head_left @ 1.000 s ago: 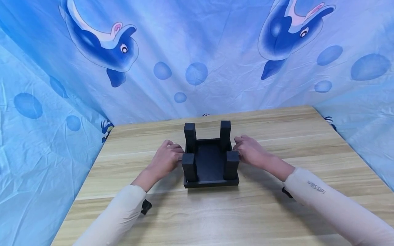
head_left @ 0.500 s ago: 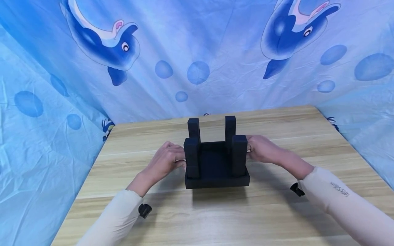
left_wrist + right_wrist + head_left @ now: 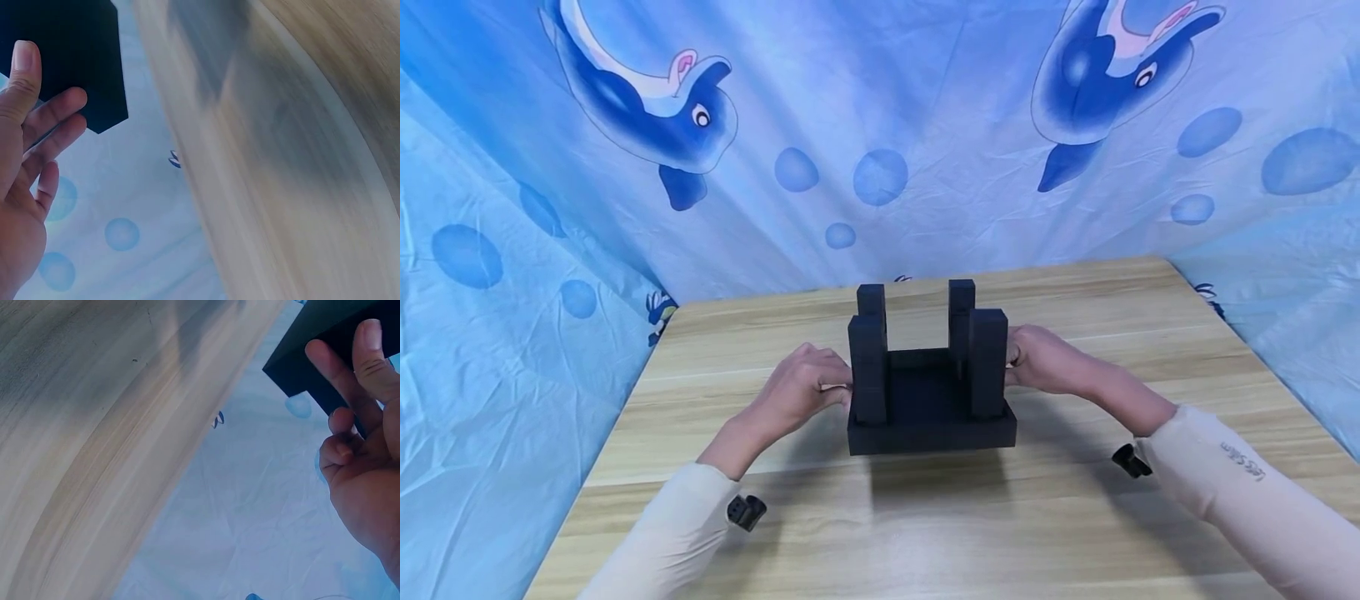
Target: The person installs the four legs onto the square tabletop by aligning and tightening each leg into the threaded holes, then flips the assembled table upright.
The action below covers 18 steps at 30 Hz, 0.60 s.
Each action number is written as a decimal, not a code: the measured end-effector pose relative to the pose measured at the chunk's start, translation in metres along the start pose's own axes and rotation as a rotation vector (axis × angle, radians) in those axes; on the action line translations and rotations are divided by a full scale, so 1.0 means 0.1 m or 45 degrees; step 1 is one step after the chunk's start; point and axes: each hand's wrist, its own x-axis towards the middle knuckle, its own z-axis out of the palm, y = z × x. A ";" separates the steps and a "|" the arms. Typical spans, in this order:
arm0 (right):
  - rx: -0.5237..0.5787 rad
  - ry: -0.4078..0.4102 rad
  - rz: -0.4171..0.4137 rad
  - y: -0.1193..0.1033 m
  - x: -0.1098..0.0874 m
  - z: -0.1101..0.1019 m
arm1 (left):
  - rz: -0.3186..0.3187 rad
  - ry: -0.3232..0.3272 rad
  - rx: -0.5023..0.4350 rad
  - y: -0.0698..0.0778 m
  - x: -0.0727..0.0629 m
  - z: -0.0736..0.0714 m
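Observation:
A black upturned small table [image 3: 932, 437], a shallow framed top with several square legs pointing up, is held just above the wooden tabletop, its shadow below. My left hand [image 3: 801, 387] grips its left side, and my right hand [image 3: 1048, 362] holds the opposite side; some fingertips are hidden behind the legs in the head view. The left wrist view has the thumb and fingers of the left hand [image 3: 37, 144] against the dark panel [image 3: 78, 56]. Seen from the right wrist, the thumb and index finger of the right hand [image 3: 369, 456] press a dark stepped edge [image 3: 300, 356].
Wood-grained tabletop [image 3: 760, 533] spreads around the piece on every side. Blue curtains printed with dolphins and bubbles [image 3: 880, 177] hang behind and beside it. Small black devices [image 3: 747, 512] sit at both wrists, under the pale sleeves [image 3: 1232, 483].
The upturned table has risen and tilted, its near side lifting toward the camera, so the near legs stand higher in view. My right hand has shifted a little to the right with it.

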 end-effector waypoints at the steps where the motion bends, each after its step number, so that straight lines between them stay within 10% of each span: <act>1: 0.080 -0.023 0.039 0.00 0.00 -0.01 | -0.024 -0.005 -0.024 0.01 0.00 -0.01; 11: 0.667 -0.040 0.339 0.00 -0.06 -0.11 | -0.394 -0.089 -0.274 0.13 0.06 -0.14; 18: 0.754 -0.040 0.331 0.01 -0.07 -0.10 | -0.420 -0.094 -0.310 0.16 0.09 -0.16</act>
